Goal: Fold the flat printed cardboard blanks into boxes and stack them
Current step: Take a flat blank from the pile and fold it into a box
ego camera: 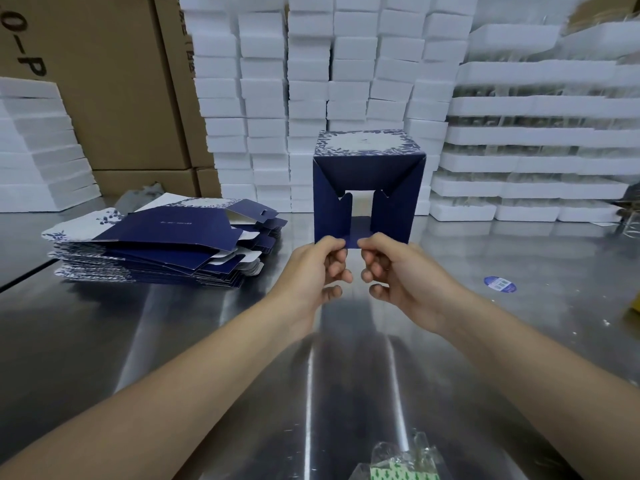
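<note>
Box (pixel 367 188) just beyond left hand (pixel 311 271), right hand (pixel 405 275); both pinch flap (pixel 351 241).

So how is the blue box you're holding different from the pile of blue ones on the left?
The box is opened into a cube; the blanks lie flat. The box is held by the left hand and right hand, pinching its bottom flap; the blanks rest stacked on the table, untouched. Both are dark blue with white leafy print.
</note>
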{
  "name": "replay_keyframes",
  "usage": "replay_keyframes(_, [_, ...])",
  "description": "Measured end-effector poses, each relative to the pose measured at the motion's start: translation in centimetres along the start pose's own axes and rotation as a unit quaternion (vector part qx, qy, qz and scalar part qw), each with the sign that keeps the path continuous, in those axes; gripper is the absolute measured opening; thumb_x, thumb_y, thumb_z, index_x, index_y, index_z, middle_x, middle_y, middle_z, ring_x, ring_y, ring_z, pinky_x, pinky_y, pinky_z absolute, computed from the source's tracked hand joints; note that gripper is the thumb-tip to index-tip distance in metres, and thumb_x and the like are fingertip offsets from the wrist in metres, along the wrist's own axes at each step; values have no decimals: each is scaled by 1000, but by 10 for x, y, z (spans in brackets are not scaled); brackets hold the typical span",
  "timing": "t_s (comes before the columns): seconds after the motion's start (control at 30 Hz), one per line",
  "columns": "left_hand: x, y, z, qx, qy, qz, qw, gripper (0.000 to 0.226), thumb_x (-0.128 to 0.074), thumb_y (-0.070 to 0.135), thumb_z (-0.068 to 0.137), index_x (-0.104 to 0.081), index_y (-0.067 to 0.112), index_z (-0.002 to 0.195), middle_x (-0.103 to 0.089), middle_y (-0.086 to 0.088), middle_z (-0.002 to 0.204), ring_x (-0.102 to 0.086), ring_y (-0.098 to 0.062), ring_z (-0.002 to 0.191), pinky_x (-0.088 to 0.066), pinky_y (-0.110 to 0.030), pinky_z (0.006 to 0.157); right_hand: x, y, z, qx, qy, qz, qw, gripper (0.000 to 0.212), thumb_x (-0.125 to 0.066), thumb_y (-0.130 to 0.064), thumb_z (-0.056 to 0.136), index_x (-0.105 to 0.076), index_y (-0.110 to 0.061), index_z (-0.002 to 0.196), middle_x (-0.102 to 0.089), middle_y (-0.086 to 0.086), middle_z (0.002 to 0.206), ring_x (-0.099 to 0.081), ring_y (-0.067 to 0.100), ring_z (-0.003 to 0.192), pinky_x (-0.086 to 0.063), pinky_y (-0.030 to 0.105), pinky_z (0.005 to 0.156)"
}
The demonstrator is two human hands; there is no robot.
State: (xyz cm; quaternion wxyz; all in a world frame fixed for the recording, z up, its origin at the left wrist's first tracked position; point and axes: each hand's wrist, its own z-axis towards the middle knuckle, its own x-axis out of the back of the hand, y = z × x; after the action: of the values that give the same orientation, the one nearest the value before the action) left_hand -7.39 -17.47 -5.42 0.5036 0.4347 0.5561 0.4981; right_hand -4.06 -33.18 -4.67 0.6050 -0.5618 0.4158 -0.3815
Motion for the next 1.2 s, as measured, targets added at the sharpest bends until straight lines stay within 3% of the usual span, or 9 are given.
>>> replay_keyframes(0.67, [10, 3, 6, 3, 54, -24, 998, 19, -62, 24, 96, -62, 19, 77, -52, 5, 61, -68, -10, 62, -43, -27, 60, 12, -10, 4, -22, 68, -44, 996, 20, -60, -26, 93, -61, -17, 75, -48, -2, 61, -60, 15, 60, -40, 31, 64])
replay_keyframes(0.77, [11, 5, 3, -22, 71, -5, 997, 8, -66, 25, 96, -66, 18, 99, -66, 5, 77, -74, -10, 71, -47, -28, 62, 13, -11, 5, -21, 71, -54, 996, 20, -58, -22, 94, -59, -15, 75, -46, -2, 59, -60, 16, 61, -41, 31, 64])
replay_keyframes(0.83, [12, 5, 4, -65, 95, 16, 993, 35, -72, 28, 96, -59, 28, 128, -75, 12, 97, -78, -7, 85, -55, -31, 67, 15, -11, 4, -18, 58, -79, 995, 21, -57, -23, 93, -58, -15, 73, -46, 0, 60, -61, 16, 63, -42, 32, 66])
replay_keyframes(0.9, [15, 4, 5, -118, 96, 34, 988, 58, -77, 33, 95, -46, 45, 142, -75, 24, 105, -75, 2, 93, -62, -31, 70, 16, -11, 4, -25, 34, -127, 991, 21, -58, -24, 93, -61, -12, 75, -51, 2, 61, -65, 17, 65, -44, 33, 69])
replay_keyframes(1.0, [16, 3, 6, -150, 79, 54, 984, 59, -74, 42, 97, -43, 56, 145, -70, 34, 116, -71, 7, 100, -66, -30, 70, 15, -7, 3, -5, 38, -223, 974, 17, -62, -28, 97, -67, -16, 107, -72, -1, 82, -76, 16, 73, -50, 33, 72])
replay_keyframes(1.07, [15, 2, 6, -159, 85, 83, 980, 53, -70, 43, 100, -44, 55, 145, -67, 30, 126, -68, 1, 109, -67, -35, 69, 12, -1, 4, 53, 67, -259, 962, 34, -64, -34, 99, -54, -31, 132, -75, -7, 105, -78, 14, 77, -53, 30, 71])
replay_keyframes(1.13, [13, -2, 8, -170, 86, 109, 976, 45, -65, 43, 103, -46, 53, 142, -65, 29, 125, -65, -3, 115, -67, -41, 68, 9, 4, 5, 116, 89, -271, 951, 47, -63, -36, 102, -43, -39, 145, -71, -14, 114, -78, 11, 76, -52, 20, 64])
replay_keyframes(1.2, [12, -3, 9, -175, 90, 122, 973, 36, -60, 42, 105, -48, 53, 137, -67, 34, 113, -66, -4, 113, -67, -47, 71, 10, 7, 7, 164, 102, -287, 938, 43, -55, -35, 105, -43, -38, 146, -69, -18, 114, -77, 12, 72, -50, 17, 61])
